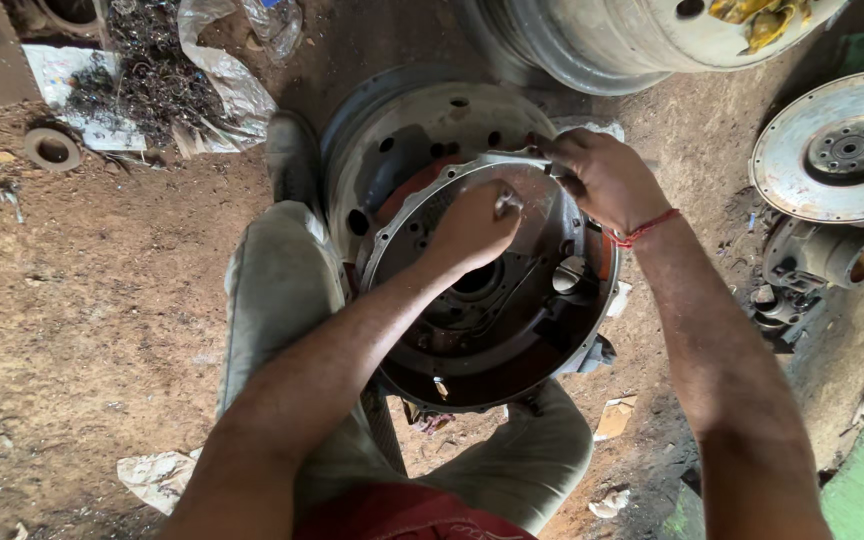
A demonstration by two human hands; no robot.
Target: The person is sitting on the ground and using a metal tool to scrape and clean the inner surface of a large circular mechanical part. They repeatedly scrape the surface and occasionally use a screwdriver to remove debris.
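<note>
A round, bowl-shaped metal housing (512, 350) with a greasy dark inside rests between my knees, leaning on a steel wheel rim (392, 130). My left hand (474, 226) is inside the housing near its upper part, fingers closed on a small metal piece (507, 203). My right hand (604, 178) grips the housing's top rim, with a red thread around the wrist.
Dirt floor all around. A heap of metal shavings on plastic sheet (157, 75) lies at the back left, a small ring (52, 150) beside it. A large drum (642, 35) stands behind. A flywheel disc (842, 150) and a cast part (817, 265) sit at the right.
</note>
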